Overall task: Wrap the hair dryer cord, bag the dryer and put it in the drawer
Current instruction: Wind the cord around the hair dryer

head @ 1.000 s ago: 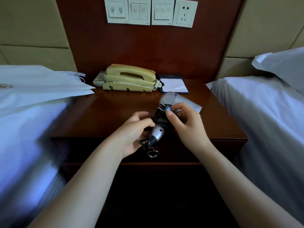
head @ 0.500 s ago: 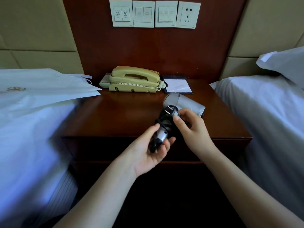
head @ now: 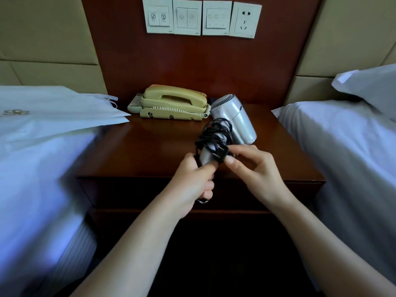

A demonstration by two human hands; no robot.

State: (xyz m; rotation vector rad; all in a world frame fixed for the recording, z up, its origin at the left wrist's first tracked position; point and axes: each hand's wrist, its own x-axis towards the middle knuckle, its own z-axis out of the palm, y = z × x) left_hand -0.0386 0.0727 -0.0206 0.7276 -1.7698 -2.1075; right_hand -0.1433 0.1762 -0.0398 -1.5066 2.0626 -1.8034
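Note:
A silver hair dryer is held upright above the wooden nightstand, its barrel pointing up and back. Its black cord is wound around the handle in loose loops. My left hand grips the lower end of the handle. My right hand pinches the black plug end of the cord against the handle. A white bag with a gold logo lies flat on the left bed. The drawer front below the tabletop is closed, with a metal ring pull under my left hand.
A beige telephone sits at the back of the nightstand with a remote beside it. Wall switches and a socket are above. White beds flank both sides; a pillow lies at right.
The dryer has been raised and tipped upright, barrel now up near the telephone. My left hand closed around the handle's lower end, and my right hand moved to the plug.

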